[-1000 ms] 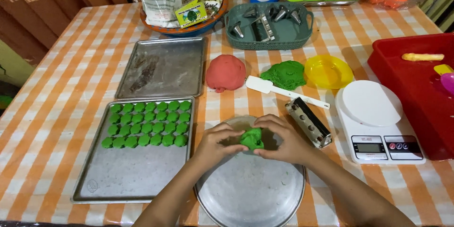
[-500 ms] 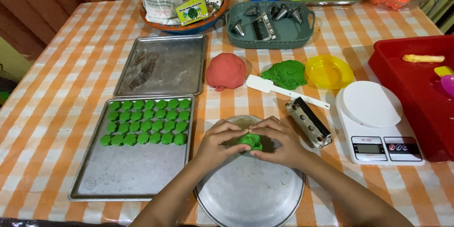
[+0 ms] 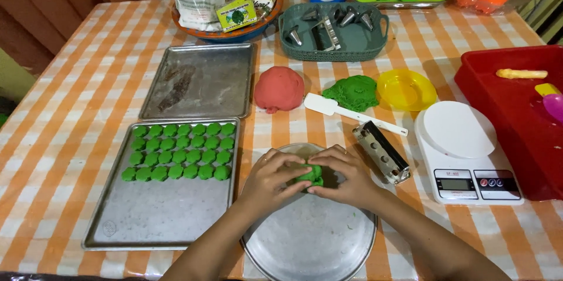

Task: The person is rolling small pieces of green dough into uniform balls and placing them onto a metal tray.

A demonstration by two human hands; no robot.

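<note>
We note both hands, left hand (image 3: 271, 176) & right hand (image 3: 346, 175), closed round green dough (image 3: 309, 174) above round tin plate (image 3: 311, 240). Advise even light pressure, w/ size matching pieces on tray (image 3: 158, 222).

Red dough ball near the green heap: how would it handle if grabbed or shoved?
The red dough ball sits as a slumped dome with a flat base, so it probably won't roll. It looks soft like the green dough pinched between both hands, so fingers would likely dent it. Seems dense; a shove would probably drag it on the tablecloth.
</note>
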